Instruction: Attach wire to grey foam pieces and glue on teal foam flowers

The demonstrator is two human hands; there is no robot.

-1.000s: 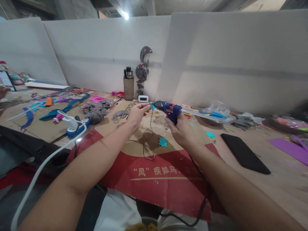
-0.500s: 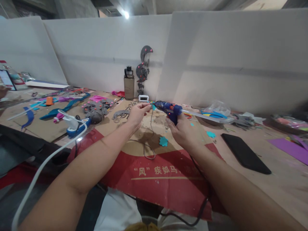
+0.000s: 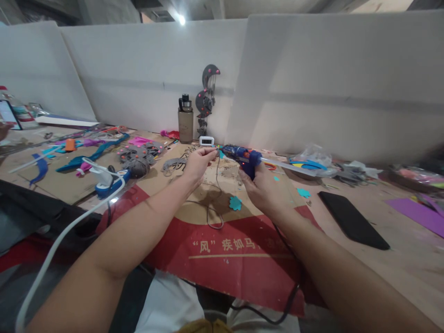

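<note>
My right hand (image 3: 261, 186) is wrapped round the grip of a blue hot glue gun (image 3: 243, 157) whose nozzle points left. My left hand (image 3: 197, 163) pinches a thin grey cord (image 3: 212, 203) with a small teal piece right at the nozzle tip. The cord hangs down and loops on the cardboard sheet (image 3: 194, 208). A teal foam flower (image 3: 235, 202) lies on the cardboard below the gun.
A black phone (image 3: 352, 225) lies to the right. A bottle (image 3: 185, 120) and a grey hanging ornament (image 3: 205, 99) stand at the white back panel. Foam shapes and another glue gun (image 3: 107, 180) with a white cable are at left. Purple sheet (image 3: 419, 215) far right.
</note>
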